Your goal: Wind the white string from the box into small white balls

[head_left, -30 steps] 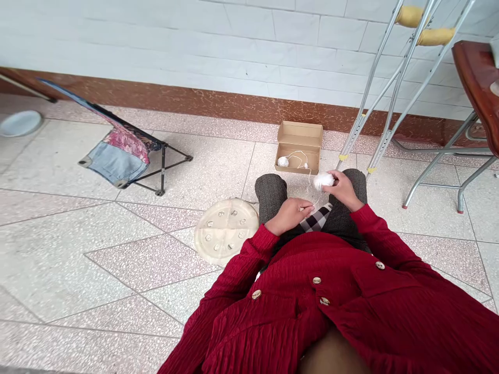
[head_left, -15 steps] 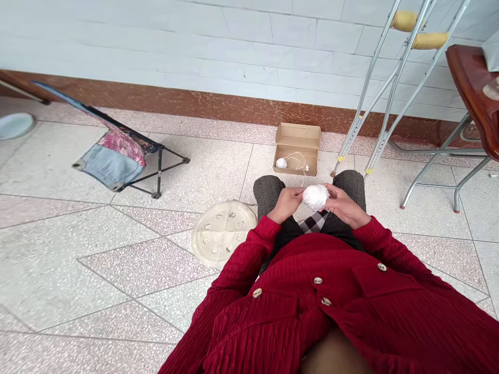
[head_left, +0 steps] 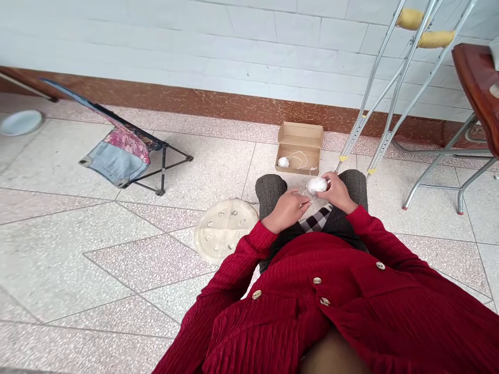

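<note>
Resting against the curled fingers of the right hand (head_left: 338, 193), a ball of white yarn (head_left: 317, 185) is firmly grasped above the lap, just beyond the left hand (head_left: 286, 210). The left hand is held close beside the ball with its fingers drawn together, but whether a thread is pinched there cannot be told. A thin strand of yarn (head_left: 313, 170) is seen running from the ball toward an open cardboard box (head_left: 299, 148), in which a smaller ball of yarn (head_left: 283, 162) is lying. Both hands are kept over knees clad in grey tweed trousers (head_left: 268, 189), with red sleeves (head_left: 253, 249) at the wrists. A round cream disc (head_left: 226, 231) set with small pale pieces is placed on the terrazzo floor (head_left: 97, 270) beside the left knee. Aluminium crutches (head_left: 390, 88) are propped against the tiled wall (head_left: 156, 36), and a folding chair (head_left: 125, 156) stands to the left.
</note>
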Tool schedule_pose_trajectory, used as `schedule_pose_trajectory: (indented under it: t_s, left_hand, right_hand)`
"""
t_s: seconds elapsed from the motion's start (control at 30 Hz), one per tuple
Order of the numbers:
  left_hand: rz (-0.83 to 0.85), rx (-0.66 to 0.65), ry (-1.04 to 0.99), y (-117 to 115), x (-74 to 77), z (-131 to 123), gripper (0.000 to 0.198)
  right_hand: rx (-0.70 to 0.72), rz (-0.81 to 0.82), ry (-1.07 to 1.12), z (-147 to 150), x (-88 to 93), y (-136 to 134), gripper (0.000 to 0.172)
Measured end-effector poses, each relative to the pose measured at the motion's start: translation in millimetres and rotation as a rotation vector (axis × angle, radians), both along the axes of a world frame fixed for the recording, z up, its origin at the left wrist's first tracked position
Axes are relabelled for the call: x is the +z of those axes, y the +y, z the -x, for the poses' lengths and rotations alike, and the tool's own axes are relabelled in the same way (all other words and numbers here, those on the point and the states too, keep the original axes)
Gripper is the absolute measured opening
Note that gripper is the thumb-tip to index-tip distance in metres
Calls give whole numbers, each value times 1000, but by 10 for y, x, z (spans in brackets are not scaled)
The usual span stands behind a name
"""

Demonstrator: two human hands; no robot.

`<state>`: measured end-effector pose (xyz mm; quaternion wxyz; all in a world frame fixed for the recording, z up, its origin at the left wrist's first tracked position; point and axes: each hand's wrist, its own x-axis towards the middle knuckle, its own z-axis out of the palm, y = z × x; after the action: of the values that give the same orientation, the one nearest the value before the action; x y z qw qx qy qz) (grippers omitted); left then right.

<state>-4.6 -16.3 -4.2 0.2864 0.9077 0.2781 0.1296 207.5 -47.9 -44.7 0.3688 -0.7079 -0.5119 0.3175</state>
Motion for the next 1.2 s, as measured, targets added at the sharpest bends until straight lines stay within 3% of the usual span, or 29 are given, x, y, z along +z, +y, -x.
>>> schedule_pose_trajectory:
  t_s: [0.1,0.23,0.3,0.37,0.47,0.53,0.63,0.7,0.77,0.87,0.97,1.03,1.2]
  left_hand:
    - [-57,16,-37,152,34,6,25]
    - [93,-5,-106,274,-15,6,33]
    - [228,23,-157,267,-82,-6,38]
    - [342,73,-203,209,-161,-31,39]
    - [426,71,-184,52,-255,-87,39]
    - [404,14,-132,-54,-269,-125,39]
    - [271,-41,-91,-114,-217,-147,37]
    - [164,-35,-98,-61,-162,-127,34]
    - [81,-13,-104,48,-114,-83,28]
    - [39,-6,-99,217,-71,-18,25]
    - [87,-28,-140,294,-57,-13,33]
    - [172,8,-191,282,-69,-46,36]
    - [393,85,-222,126,-187,-146,37]
  right_hand:
    - [234,87,96,78,-22,-169,49]
    - [504,247,484,114,229,-394,43]
    - [460,261,653,90,403,-445,41]
    - [307,214,792,39,538,-429,42]
    - [69,67,853,-67,586,-282,40]
    - [-47,-13,715,-136,502,-146,40]
    - [-116,-40,248,-183,268,-17,51]
    - [-43,-17,-2,-157,109,-34,52]
    - [107,23,-50,-95,7,-118,51]
    - [336,106,133,2,15,-272,51]
    - [452,182,390,44,177,-364,51]
    - [417,199,581,42,310,-387,47]
    - [150,111,916,9,515,-283,50]
